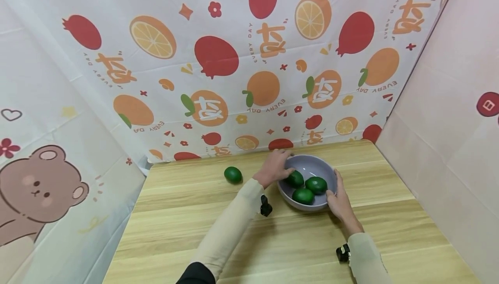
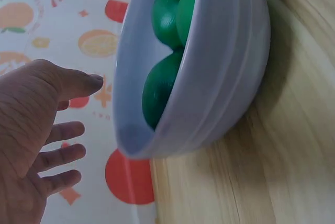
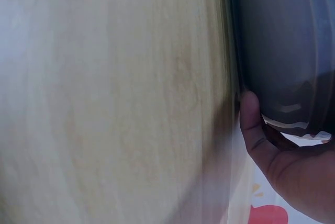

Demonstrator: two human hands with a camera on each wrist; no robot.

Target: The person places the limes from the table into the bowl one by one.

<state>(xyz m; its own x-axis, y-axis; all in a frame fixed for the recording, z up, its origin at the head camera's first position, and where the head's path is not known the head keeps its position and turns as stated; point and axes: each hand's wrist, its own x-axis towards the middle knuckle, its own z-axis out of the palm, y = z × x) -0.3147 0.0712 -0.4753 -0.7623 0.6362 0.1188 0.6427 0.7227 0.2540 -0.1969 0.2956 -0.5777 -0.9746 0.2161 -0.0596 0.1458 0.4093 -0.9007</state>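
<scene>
A grey-purple bowl (image 1: 312, 162) holds three smooth, dark green oval fruits that look like limes (image 1: 303, 196). At the bowl's left rim is my left hand (image 1: 274, 166), its thumb reaching over the edge in the head view. The left wrist view shows that hand (image 2: 31, 124) with fingers extended and a gap between it and the bowl (image 2: 214, 77). On the opposite side, my right hand (image 1: 340, 199) grips the bowl by its wall. Up close, the right hand (image 3: 293, 166) has a digit against the bowl's outer side (image 3: 282, 51).
A fourth lime-like fruit (image 1: 233, 175) lies on the wooden table (image 1: 175, 214), left of the bowl. Behind the table hangs a fruit-printed cloth (image 1: 234, 80). Pale cloth walls stand on both sides, the left one (image 1: 97, 180) printed with a bear.
</scene>
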